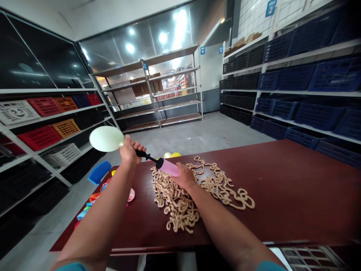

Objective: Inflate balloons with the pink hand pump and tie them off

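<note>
A pale green inflated balloon (106, 138) sits at the far end of a hand balloon pump, left of centre. My left hand (130, 149) is closed around the balloon's neck, where it meets the pump's black end. The fingers hide the exact join. My right hand (184, 176) is wrapped around the pink barrel of the balloon pump (168, 167), which slants down to the right. Under and beside my right hand lies a heap of beige, curly, rope-like strands (176, 201). Several uninflated coloured balloons (94, 196) lie on the table beyond my left forearm.
The dark red table (270, 188) extends to the right. Past its far edge show a yellow balloon (176, 154) and a whitish one. A blue chair (99, 172) stands at the left. Shelves with crates (299, 109) line both sides, and a metal rack (153, 90) stands behind.
</note>
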`<control>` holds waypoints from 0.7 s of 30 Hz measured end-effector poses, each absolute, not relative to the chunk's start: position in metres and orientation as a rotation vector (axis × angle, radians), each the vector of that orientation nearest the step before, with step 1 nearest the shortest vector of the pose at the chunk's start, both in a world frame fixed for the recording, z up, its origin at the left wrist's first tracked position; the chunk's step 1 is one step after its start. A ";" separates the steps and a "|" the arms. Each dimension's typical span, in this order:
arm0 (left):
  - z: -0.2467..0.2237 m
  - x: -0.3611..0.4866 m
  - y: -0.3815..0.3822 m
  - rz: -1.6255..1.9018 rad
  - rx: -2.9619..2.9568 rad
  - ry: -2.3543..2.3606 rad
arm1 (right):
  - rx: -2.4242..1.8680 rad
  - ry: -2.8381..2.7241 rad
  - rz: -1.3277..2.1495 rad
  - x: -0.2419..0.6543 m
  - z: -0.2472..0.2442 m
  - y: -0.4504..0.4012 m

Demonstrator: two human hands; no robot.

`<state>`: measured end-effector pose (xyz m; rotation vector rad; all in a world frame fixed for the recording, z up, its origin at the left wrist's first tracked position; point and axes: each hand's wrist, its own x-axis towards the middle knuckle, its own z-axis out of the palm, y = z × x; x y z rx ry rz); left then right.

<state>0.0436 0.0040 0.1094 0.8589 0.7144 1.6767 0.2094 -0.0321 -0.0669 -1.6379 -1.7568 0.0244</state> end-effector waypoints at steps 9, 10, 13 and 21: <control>0.076 0.064 0.000 1.640 0.793 0.734 | -1.606 -1.788 0.035 0.205 -0.060 -0.035; 0.083 0.059 0.001 1.640 0.809 0.742 | -1.600 -1.793 0.037 0.205 -0.060 -0.034; 0.113 0.036 0.003 1.668 0.858 0.749 | -1.591 -1.797 0.028 0.205 -0.060 -0.033; 0.166 -0.018 0.009 1.756 0.878 0.774 | -1.573 -1.805 0.016 0.205 -0.071 -0.028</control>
